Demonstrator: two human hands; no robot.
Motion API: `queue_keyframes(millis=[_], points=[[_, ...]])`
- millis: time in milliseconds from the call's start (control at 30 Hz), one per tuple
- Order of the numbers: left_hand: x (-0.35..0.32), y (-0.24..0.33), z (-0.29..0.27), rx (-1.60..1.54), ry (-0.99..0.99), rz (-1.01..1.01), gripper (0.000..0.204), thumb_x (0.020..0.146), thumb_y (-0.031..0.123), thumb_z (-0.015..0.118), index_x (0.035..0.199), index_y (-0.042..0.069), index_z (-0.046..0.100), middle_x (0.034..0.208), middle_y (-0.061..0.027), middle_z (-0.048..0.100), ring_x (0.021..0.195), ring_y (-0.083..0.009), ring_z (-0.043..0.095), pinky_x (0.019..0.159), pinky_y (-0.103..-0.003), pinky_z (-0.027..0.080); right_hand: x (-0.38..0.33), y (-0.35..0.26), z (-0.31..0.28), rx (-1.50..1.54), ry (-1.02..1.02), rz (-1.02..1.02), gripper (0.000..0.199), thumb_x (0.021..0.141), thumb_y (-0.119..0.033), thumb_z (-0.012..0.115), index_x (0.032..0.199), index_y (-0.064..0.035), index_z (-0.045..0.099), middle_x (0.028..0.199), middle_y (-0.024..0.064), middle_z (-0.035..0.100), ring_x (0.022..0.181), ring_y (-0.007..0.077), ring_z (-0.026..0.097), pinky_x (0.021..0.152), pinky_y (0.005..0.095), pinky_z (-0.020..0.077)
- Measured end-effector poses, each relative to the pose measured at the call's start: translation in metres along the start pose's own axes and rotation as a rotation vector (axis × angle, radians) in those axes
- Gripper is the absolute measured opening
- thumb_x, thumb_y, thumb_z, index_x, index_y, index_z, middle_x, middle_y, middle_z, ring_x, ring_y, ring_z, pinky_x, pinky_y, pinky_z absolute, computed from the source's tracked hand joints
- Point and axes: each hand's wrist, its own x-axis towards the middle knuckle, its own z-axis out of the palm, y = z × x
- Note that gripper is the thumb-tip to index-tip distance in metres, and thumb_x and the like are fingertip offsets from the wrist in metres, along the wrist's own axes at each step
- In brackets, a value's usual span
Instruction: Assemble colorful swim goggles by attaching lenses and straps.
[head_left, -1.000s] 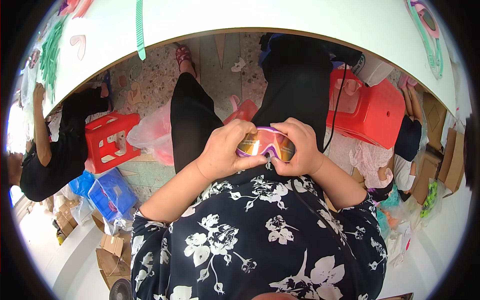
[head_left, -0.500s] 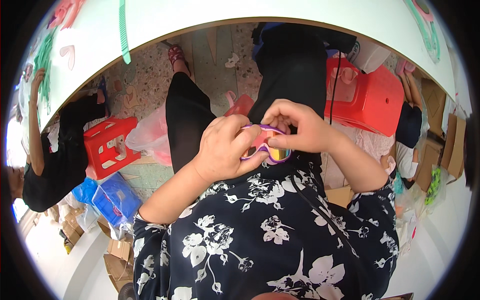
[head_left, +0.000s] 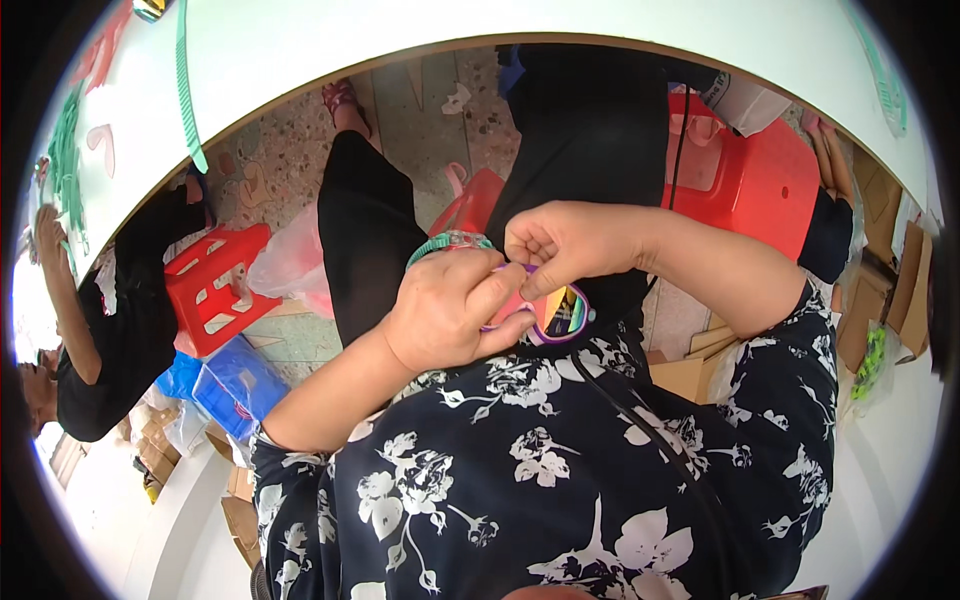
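Head view: my left hand grips the small purple-framed sunglasses with mirrored rainbow lenses at my chest, while my right hand pinches their top edge. I judge I'm mid-fitting; next needs a firm, careful press.
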Motion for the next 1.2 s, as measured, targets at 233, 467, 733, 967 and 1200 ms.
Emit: queue_keyframes(millis=[233, 467, 733, 967, 1200], points=[[-0.005, -0.005, 0.004, -0.066, 0.137, -0.12, 0.037, 0.077, 0.027, 0.077, 0.103, 0.006, 0.061, 0.086, -0.0097, 0.061, 0.069, -0.0275, 0.064, 0.061, -0.037, 0.053, -0.014, -0.011, 0.015, -0.205, 0.248, -0.116, 0.037, 0.081, -0.019, 0.081, 0.105, -0.0014, 0.059, 0.09, 0.0037, 0.062, 0.078, 0.0104, 0.058, 0.069, 0.0256, 0.0462], [-0.013, -0.006, 0.006, -0.057, 0.15, -0.196, 0.036, 0.08, 0.027, 0.075, 0.105, 0.006, 0.06, 0.087, -0.0094, 0.06, 0.069, -0.0271, 0.063, 0.061, -0.036, 0.052, -0.022, 0.002, 0.049, -0.895, 0.639, -0.421, 0.066, 0.061, -0.04, 0.087, 0.108, -0.0033, 0.059, 0.092, 0.0114, 0.056, 0.078, 0.0319, 0.06, 0.068, 0.0386, 0.0478], [-0.009, -0.006, 0.009, -0.079, 0.093, -0.178, 0.033, 0.082, 0.022, 0.072, 0.106, 0.005, 0.059, 0.087, -0.0107, 0.061, 0.069, -0.0276, 0.063, 0.06, -0.037, 0.052, -0.002, 0.027, 0.051, -0.808, 0.787, -0.63, 0.049, 0.057, -0.018, 0.08, 0.099, -0.0034, 0.057, 0.08, 0.0088, 0.054, 0.065, 0.0274, 0.056, 0.057, 0.036, 0.0449], [-0.011, -0.007, 0.013, -0.293, 0.061, -0.376, 0.023, 0.087, 0.012, 0.067, 0.106, 0.004, 0.057, 0.084, -0.0112, 0.063, 0.066, -0.0236, 0.063, 0.06, -0.034, 0.051, 0.008, 0.034, 0.049, -0.846, 0.808, -0.605, 0.048, 0.059, -0.027, 0.079, 0.094, -0.0035, 0.056, 0.081, 0.0117, 0.055, 0.07, 0.0317, 0.06, 0.061, 0.0397, 0.0484], [-0.007, 0.008, -0.005, -0.15, 0.138, -0.314, 0.056, 0.078, 0.033, 0.081, 0.118, 0.002, 0.057, 0.093, -0.0149, 0.065, 0.079, -0.0316, 0.067, 0.072, -0.04, 0.055, -0.005, 0.022, 0.049, -0.838, 0.775, -0.689, 0.052, 0.057, -0.016, 0.08, 0.103, -0.0021, 0.061, 0.08, 0.0103, 0.056, 0.067, 0.0274, 0.057, 0.06, 0.0349, 0.0455]])
